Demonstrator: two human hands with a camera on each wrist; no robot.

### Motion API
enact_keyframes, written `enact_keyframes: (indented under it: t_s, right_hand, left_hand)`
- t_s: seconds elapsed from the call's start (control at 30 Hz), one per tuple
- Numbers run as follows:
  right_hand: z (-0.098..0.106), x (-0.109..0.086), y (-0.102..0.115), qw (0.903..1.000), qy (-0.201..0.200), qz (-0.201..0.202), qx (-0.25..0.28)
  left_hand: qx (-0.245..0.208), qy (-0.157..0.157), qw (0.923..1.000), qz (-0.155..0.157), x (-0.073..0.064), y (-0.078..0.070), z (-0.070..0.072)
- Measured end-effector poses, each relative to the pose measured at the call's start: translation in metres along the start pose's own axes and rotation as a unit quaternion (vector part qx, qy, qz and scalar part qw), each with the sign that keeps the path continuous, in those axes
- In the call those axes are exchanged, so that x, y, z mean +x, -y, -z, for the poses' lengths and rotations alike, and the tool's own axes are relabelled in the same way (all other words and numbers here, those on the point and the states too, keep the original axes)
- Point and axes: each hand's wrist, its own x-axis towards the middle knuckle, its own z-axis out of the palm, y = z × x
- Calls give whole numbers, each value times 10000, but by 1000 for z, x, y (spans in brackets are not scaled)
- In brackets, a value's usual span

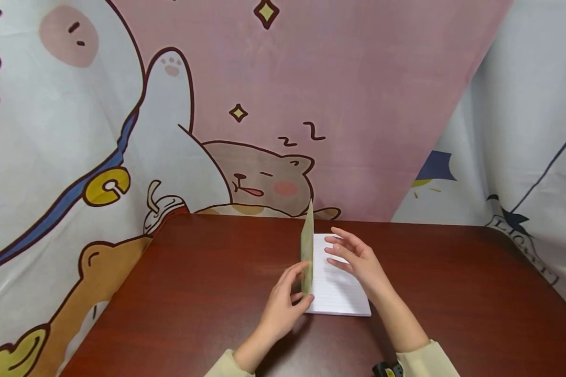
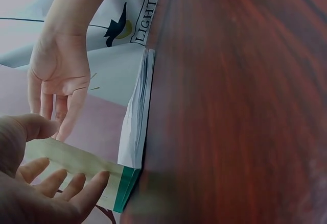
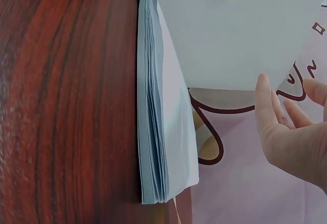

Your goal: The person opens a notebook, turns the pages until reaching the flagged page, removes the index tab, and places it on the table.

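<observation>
A notebook with lined white pages (image 1: 337, 293) lies on the table, its pale green cover (image 1: 307, 243) standing upright along the left side. My left hand (image 1: 283, 303) is at that cover, fingertips against its outer face and thumb near its lower edge. In the left wrist view, a dark green spine (image 2: 125, 188) joins the cover to the page block. Above the pages, apart from them, hovers my right hand (image 1: 360, 262), fingers loosely spread and holding nothing. The right wrist view shows the cover's plain pale inner side (image 3: 230, 35) and a thin ribbon (image 3: 177, 211) below the pages.
The dark red-brown wooden table (image 1: 207, 272) extends around the notebook. Behind it and at both sides hangs a cloth (image 1: 382, 104) printed with cartoon animals. A dark object with a yellow mark (image 1: 388, 369) is by the right sleeve.
</observation>
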Motion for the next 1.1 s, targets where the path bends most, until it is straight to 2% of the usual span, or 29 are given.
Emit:
enact_keyframes:
  t_s: [0.2, 0.47, 0.8, 1.1]
  right_hand:
    - [3, 0, -2, 10000, 3, -17, -27]
    - [5, -2, -4, 9999, -44, -137, -28]
    - [10, -3, -7, 10000, -6, -18, -41]
    - [19, -1, -9, 9998, 16, -16, -176]
  left_hand:
    - [35, -79, 10000, -4, 0, -4, 2]
    - [-419, -250, 9988, -32, 0, -11, 10]
    - [-383, -412, 9984, -28, 0, -20, 29]
    - [-465, -553, 9974, -35, -2, -22, 48]
